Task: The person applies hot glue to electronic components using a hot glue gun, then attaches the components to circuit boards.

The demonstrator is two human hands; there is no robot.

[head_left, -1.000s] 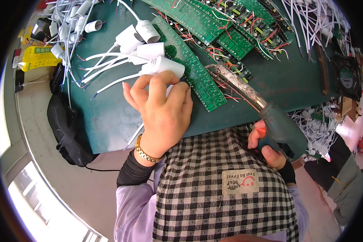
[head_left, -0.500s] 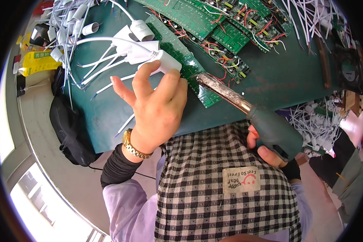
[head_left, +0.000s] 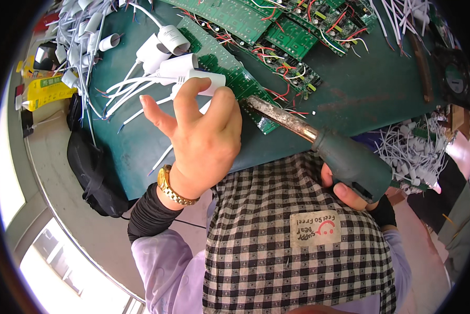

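My right hand (head_left: 349, 196) grips a soldering iron (head_left: 350, 162) by its dark green handle. The iron's scorched metal barrel slants up and left, its tip over a long green circuit board (head_left: 230, 68) beside my left fingers. My left hand (head_left: 206, 136) hovers palm down at the board's near edge. Its thumb sticks out to the left, while the other fingers bend downward and hide their tips and whatever they hold. Right behind the bent index finger lies a white lamp holder (head_left: 218, 81). More white lamp holders (head_left: 175, 65) with white cables rest to its left.
Stacked green circuit boards (head_left: 292, 39) with red and white wires lie at the far side of the green table mat (head_left: 371, 110). White cabled parts (head_left: 81, 42) pile up at far left, near a yellow packet (head_left: 47, 91). A black fan (head_left: 454, 78) stands at right.
The view has shifted a little. The lamp holder behind my left fingers lies more level than before. The iron's tip stays over the board near my left fingers.
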